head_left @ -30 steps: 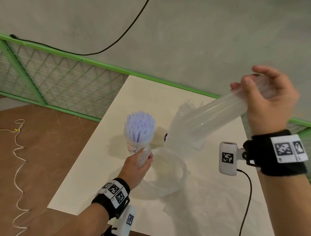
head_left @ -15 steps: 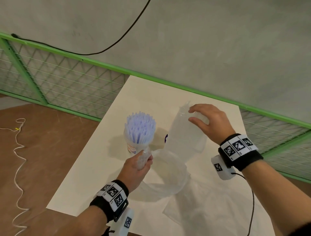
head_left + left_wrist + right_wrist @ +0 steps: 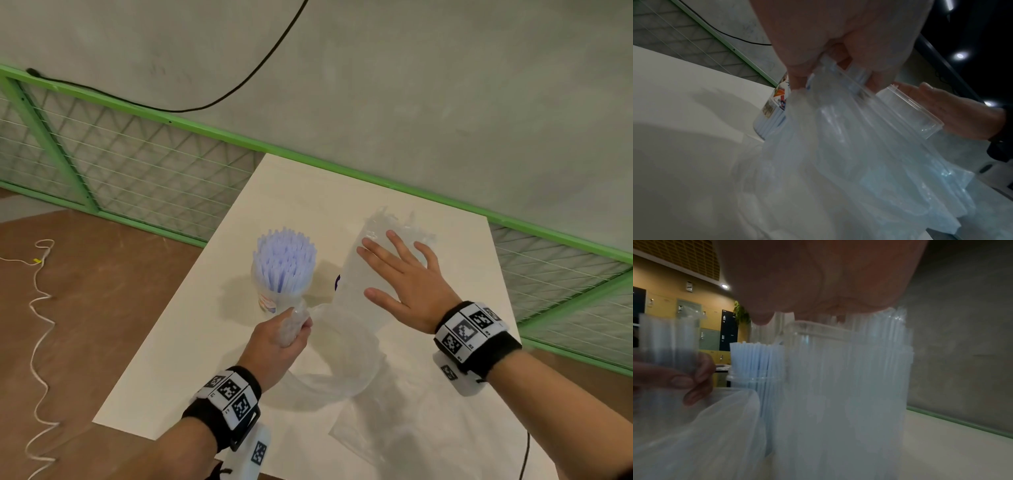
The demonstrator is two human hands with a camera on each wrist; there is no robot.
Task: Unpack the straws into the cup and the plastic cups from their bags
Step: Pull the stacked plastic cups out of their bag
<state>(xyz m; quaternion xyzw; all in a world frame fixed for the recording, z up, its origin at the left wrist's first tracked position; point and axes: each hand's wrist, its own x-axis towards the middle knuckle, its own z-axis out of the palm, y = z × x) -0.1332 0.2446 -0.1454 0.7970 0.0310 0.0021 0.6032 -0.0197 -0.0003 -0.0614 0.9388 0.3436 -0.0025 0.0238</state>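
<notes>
A stack of clear plastic cups stands upright on the white table. My right hand lies flat on its top with the fingers spread; the right wrist view shows the palm just above the stack's rim. My left hand grips the bunched end of the clear bag, which loops limply across the table towards the stack. Just beyond that hand stands a cup full of pale blue straws, seen again in the right wrist view.
A second flat, clear bag lies on the table in front of me. A green mesh fence and a grey wall run behind the table. A white cord lies on the brown floor at left.
My right hand brought the cup stack down from a raised, tilted hold to upright on the table, then opened flat on its top. The left hand kept its grip on the bag.
</notes>
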